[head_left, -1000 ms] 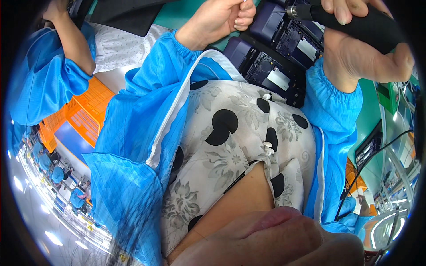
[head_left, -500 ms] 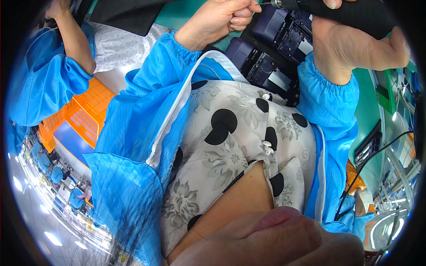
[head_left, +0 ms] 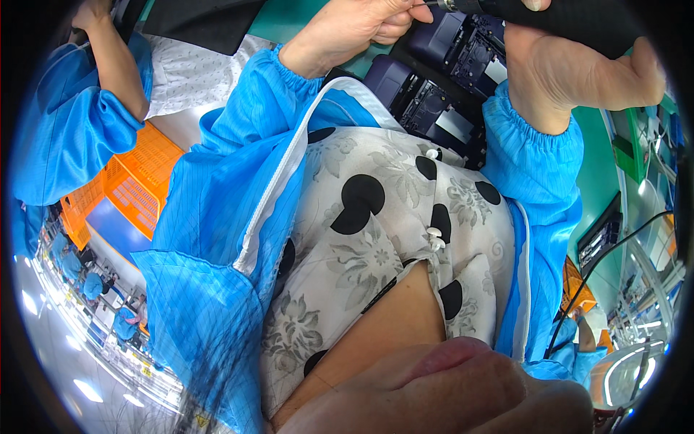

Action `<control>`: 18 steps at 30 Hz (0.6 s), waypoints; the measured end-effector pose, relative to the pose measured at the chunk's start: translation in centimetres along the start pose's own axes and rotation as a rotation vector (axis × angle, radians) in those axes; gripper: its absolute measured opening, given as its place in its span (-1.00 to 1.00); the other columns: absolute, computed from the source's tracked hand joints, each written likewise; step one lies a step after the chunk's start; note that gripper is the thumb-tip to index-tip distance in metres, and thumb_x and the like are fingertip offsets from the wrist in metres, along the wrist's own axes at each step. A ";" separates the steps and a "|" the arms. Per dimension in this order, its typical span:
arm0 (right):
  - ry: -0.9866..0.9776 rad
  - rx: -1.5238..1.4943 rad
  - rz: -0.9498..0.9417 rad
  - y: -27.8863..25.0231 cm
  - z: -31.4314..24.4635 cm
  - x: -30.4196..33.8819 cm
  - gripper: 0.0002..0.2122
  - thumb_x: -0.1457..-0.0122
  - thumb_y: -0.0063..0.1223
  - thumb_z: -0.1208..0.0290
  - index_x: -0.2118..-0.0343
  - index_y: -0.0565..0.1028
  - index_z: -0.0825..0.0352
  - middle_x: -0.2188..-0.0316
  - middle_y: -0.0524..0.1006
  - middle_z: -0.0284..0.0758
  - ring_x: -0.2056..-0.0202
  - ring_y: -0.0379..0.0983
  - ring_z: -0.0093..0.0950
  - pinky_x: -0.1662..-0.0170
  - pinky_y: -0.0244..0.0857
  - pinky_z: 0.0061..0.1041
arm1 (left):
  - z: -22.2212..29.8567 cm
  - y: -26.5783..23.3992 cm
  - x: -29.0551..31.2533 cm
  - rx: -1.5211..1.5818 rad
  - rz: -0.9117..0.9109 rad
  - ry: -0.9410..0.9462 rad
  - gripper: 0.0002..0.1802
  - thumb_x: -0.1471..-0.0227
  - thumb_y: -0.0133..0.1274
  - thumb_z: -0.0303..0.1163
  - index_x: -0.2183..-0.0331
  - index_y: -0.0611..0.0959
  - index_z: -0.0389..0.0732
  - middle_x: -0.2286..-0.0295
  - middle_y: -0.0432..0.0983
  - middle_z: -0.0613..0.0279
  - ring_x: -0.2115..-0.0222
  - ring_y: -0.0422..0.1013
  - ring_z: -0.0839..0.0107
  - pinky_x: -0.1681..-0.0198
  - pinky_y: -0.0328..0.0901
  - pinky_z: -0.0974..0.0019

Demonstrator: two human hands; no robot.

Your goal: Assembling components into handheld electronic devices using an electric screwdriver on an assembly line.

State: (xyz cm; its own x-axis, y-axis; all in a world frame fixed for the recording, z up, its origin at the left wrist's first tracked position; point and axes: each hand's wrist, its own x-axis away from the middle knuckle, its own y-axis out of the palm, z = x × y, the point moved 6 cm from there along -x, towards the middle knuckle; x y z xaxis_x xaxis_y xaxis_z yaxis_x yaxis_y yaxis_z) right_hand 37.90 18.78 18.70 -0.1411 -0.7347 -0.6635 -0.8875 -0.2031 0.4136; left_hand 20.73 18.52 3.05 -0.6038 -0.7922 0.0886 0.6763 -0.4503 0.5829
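My right hand (head_left: 571,76) is wrapped round a black electric screwdriver (head_left: 578,25), held level near the top edge and pointing left. Its metal chuck (head_left: 460,5) and thin bit stick out towards my left hand (head_left: 354,30). The left fingers are pinched together at the bit's tip; anything between them is too small to make out. Below and between my hands lie dark purple and black device housings (head_left: 387,79) with their insides exposed. Pale rectangular pieces (head_left: 454,124) show within them. Part of the screwdriver is cut off by the top edge.
At the left, another person's bare forearm (head_left: 119,65) and blue sleeve (head_left: 65,137) are close by. An orange slatted crate (head_left: 141,184) stands beneath that arm. On the right are a green bin (head_left: 630,148), a black cable (head_left: 603,259) and the green work surface (head_left: 593,170).
Both hands and the screwdriver have shifted slightly up and to the left in the picture. The pinch at the bit's tip and the grip on the screwdriver stay as they were.
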 end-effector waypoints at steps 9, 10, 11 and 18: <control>0.000 -0.002 0.001 -0.3 0.0 0.2 -0.45 -0.36 -0.16 -0.17 0.09 0.43 0.38 0.47 0.52 -0.33 0.59 0.43 -0.52 0.46 0.38 -0.44 | 0.8 0.4 0.0 -0.304 0.130 0.097 -0.55 -0.38 -0.03 -0.09 0.26 0.67 -0.33 0.63 0.20 0.59 0.64 0.02 0.72 0.57 -0.09 0.57; 0.002 0.000 0.001 -0.4 0.0 0.2 -0.44 -0.36 -0.16 -0.17 0.09 0.43 0.38 0.47 0.52 -0.33 0.59 0.43 -0.52 0.46 0.38 -0.44 | 0.8 0.4 0.1 -0.304 0.150 0.091 -0.52 -0.39 -0.05 -0.06 0.25 0.67 -0.33 0.64 0.19 0.60 0.65 0.01 0.72 0.57 -0.10 0.57; 0.003 -0.003 -0.004 -0.4 0.0 0.4 -0.44 -0.36 -0.16 -0.17 0.09 0.43 0.38 0.47 0.52 -0.33 0.59 0.43 -0.52 0.46 0.38 -0.44 | 0.7 0.4 0.1 -0.304 0.171 0.083 -0.48 -0.39 -0.07 -0.03 0.24 0.68 -0.34 0.65 0.18 0.61 0.65 0.01 0.72 0.57 -0.10 0.57; 0.037 -0.023 -0.075 -1.9 0.1 2.0 -0.44 -0.36 -0.16 -0.18 0.09 0.43 0.38 0.47 0.52 -0.33 0.59 0.43 -0.52 0.46 0.38 -0.44 | 1.3 -4.3 0.8 -0.934 0.357 0.099 -0.22 -0.38 -0.25 0.22 0.58 0.60 -0.23 0.69 0.31 0.49 0.62 0.18 0.63 0.51 0.10 0.45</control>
State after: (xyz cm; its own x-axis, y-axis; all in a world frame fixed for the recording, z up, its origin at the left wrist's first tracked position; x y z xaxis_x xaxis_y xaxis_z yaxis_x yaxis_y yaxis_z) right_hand 39.21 17.77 16.53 -0.0578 -0.7399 -0.6702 -0.8847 -0.2731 0.3778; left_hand 16.86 20.36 1.65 -0.2921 -0.9555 0.0419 0.8967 -0.2889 -0.3355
